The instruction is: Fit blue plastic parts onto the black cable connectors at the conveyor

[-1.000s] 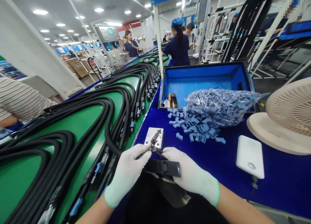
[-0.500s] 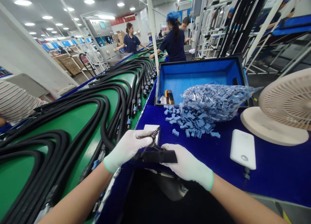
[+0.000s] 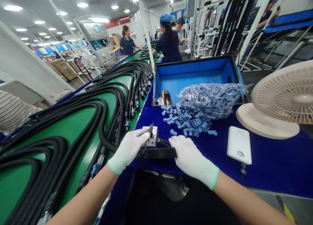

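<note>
Both my hands wear white gloves at the near edge of the blue table [image 3: 274, 166]. My left hand [image 3: 128, 148] is closed on the left end of a flat black connector part [image 3: 156, 152] and on thin dark wires running to it. My right hand [image 3: 190, 158] grips the part's right end. Just beyond my left fingers sits a small white block [image 3: 153, 137] with a dark spring-like piece [image 3: 150, 130] on it. A heap of small blue plastic clips [image 3: 189, 120] spills from a clear bag [image 3: 210, 99] behind.
Black corrugated cable harnesses [image 3: 102, 117] lie along the green conveyor [image 3: 75, 127] at left. A blue tray [image 3: 195, 77] holds a small amber bottle [image 3: 167, 97]. A white fan [image 3: 281, 99] and white power bank [image 3: 239, 145] sit at right. Other workers stand far back; a striped sleeve [image 3: 14, 111] is at left.
My hands and the black part have moved forward toward the white block, with my left fingers now touching its near edge. The view has shifted slightly down and right.
</note>
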A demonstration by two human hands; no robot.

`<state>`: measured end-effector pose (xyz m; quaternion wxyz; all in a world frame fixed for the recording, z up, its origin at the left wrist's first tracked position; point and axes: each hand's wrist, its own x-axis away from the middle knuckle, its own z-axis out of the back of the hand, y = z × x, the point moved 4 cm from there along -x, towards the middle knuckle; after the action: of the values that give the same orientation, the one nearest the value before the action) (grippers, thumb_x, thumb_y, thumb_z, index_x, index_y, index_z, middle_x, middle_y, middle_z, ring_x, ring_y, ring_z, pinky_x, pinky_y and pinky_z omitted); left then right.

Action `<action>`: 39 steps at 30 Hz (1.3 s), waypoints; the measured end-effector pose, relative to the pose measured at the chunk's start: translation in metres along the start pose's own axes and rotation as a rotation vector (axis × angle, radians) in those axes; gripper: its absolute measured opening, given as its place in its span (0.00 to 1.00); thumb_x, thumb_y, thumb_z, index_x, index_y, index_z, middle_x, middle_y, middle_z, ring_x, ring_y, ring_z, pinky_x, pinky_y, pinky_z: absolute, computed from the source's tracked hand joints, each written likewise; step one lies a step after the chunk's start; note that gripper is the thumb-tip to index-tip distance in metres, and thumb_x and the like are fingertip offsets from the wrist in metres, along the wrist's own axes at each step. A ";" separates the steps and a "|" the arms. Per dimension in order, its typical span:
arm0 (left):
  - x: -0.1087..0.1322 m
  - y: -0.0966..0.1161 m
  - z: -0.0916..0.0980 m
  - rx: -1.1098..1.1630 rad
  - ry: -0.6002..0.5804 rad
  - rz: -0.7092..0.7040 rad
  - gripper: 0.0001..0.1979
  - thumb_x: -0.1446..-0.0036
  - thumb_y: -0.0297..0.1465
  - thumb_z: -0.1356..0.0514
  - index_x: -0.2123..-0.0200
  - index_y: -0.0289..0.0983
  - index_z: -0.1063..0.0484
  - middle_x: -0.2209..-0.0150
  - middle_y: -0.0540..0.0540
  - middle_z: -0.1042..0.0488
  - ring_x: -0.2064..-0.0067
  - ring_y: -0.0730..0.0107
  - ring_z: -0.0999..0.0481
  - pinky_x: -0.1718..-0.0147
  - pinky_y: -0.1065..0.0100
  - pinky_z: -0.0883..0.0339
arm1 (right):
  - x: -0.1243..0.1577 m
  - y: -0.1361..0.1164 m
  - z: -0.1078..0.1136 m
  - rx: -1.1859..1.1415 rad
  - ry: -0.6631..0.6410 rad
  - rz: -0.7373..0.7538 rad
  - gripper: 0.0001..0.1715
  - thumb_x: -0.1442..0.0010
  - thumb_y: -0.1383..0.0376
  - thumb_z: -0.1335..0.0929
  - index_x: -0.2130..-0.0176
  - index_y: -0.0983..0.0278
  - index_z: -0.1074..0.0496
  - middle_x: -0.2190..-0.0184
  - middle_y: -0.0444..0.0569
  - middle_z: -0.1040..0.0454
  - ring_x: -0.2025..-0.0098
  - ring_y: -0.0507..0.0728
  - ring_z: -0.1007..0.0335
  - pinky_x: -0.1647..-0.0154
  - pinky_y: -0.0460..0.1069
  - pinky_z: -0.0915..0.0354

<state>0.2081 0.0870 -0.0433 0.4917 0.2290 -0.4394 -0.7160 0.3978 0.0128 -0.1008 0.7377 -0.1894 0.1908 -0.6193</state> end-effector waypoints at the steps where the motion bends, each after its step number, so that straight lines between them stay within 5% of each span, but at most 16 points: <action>1: 0.000 -0.001 0.000 0.025 0.009 0.000 0.20 0.35 0.40 0.43 0.48 0.36 0.20 0.54 0.46 0.17 0.51 0.55 0.20 0.50 0.63 0.29 | 0.002 0.001 0.002 -0.037 0.038 0.001 0.25 0.45 0.73 0.31 0.47 0.65 0.28 0.47 0.59 0.26 0.45 0.68 0.32 0.45 0.60 0.38; 4: 0.002 -0.005 0.000 0.103 -0.008 0.019 0.20 0.36 0.37 0.42 0.43 0.37 0.24 0.52 0.45 0.18 0.52 0.56 0.20 0.51 0.63 0.28 | 0.007 0.000 -0.002 -0.476 0.025 0.014 0.34 0.46 0.66 0.26 0.41 0.61 0.32 0.44 0.54 0.27 0.44 0.64 0.31 0.43 0.58 0.36; 8: 0.015 -0.009 0.000 -0.009 -0.039 -0.070 0.19 0.38 0.34 0.38 0.45 0.42 0.22 0.48 0.46 0.20 0.46 0.53 0.22 0.43 0.59 0.32 | 0.005 -0.009 -0.004 -0.948 -0.025 0.063 0.23 0.43 0.71 0.29 0.48 0.60 0.29 0.51 0.47 0.23 0.52 0.58 0.26 0.49 0.53 0.32; 13: 0.035 -0.010 -0.004 -0.133 -0.076 -0.310 0.15 0.37 0.33 0.37 0.48 0.48 0.20 0.48 0.46 0.22 0.44 0.55 0.25 0.42 0.59 0.32 | -0.004 -0.019 0.002 -0.945 0.010 0.045 0.24 0.48 0.70 0.25 0.52 0.62 0.30 0.59 0.44 0.24 0.59 0.56 0.28 0.56 0.51 0.32; 20: 0.047 -0.009 -0.013 -0.229 -0.041 -0.341 0.13 0.35 0.29 0.42 0.51 0.45 0.20 0.56 0.42 0.24 0.55 0.59 0.24 0.52 0.61 0.29 | -0.006 -0.035 -0.002 -1.026 -0.097 0.039 0.32 0.47 0.72 0.26 0.45 0.60 0.35 0.55 0.45 0.28 0.55 0.56 0.29 0.53 0.51 0.32; 24: 0.045 -0.013 -0.016 -0.175 -0.119 -0.413 0.14 0.38 0.27 0.41 0.53 0.44 0.19 0.58 0.42 0.24 0.56 0.58 0.24 0.54 0.59 0.29 | -0.003 -0.038 -0.007 -1.105 -0.126 0.095 0.37 0.49 0.72 0.24 0.43 0.60 0.36 0.51 0.47 0.28 0.51 0.58 0.29 0.49 0.53 0.32; 30: 0.020 -0.035 -0.019 0.134 -0.082 -0.067 0.49 0.55 0.24 0.32 0.30 0.47 0.45 0.56 0.49 0.26 0.58 0.63 0.23 0.57 0.63 0.28 | -0.003 -0.035 -0.004 -1.086 -0.023 0.059 0.26 0.50 0.75 0.27 0.51 0.61 0.32 0.59 0.44 0.26 0.58 0.56 0.29 0.56 0.51 0.31; 32: 0.025 -0.037 -0.016 0.026 0.064 -0.074 0.43 0.54 0.28 0.30 0.34 0.44 0.37 0.59 0.49 0.26 0.59 0.62 0.24 0.57 0.62 0.29 | -0.004 -0.032 -0.005 -1.064 0.026 0.010 0.23 0.51 0.74 0.27 0.55 0.61 0.31 0.61 0.44 0.26 0.60 0.55 0.29 0.58 0.51 0.31; 35: 0.051 -0.043 -0.016 -0.109 0.268 -0.085 0.15 0.48 0.37 0.30 0.56 0.42 0.21 0.62 0.46 0.23 0.59 0.58 0.23 0.56 0.61 0.29 | -0.001 -0.031 -0.010 -1.097 0.183 -0.104 0.21 0.51 0.71 0.25 0.57 0.62 0.31 0.59 0.46 0.24 0.59 0.57 0.28 0.55 0.53 0.30; 37: 0.069 -0.054 -0.023 0.090 0.212 0.025 0.11 0.42 0.42 0.35 0.62 0.42 0.20 0.64 0.44 0.21 0.60 0.55 0.22 0.58 0.59 0.27 | 0.008 -0.035 -0.018 -1.189 0.302 -0.197 0.21 0.49 0.69 0.24 0.56 0.61 0.31 0.57 0.48 0.22 0.56 0.58 0.26 0.53 0.54 0.30; 39: 0.081 -0.066 -0.028 0.519 0.168 0.162 0.18 0.37 0.47 0.40 0.55 0.41 0.21 0.61 0.41 0.21 0.60 0.54 0.21 0.60 0.57 0.25 | 0.015 -0.046 -0.028 -1.245 0.226 -0.179 0.24 0.49 0.66 0.23 0.54 0.61 0.31 0.56 0.48 0.22 0.56 0.58 0.25 0.53 0.53 0.29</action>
<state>0.1631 0.0109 -0.1052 0.5071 0.3700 -0.5826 -0.5162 0.3472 -0.0101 -0.1019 0.4101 -0.5312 0.5751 -0.4679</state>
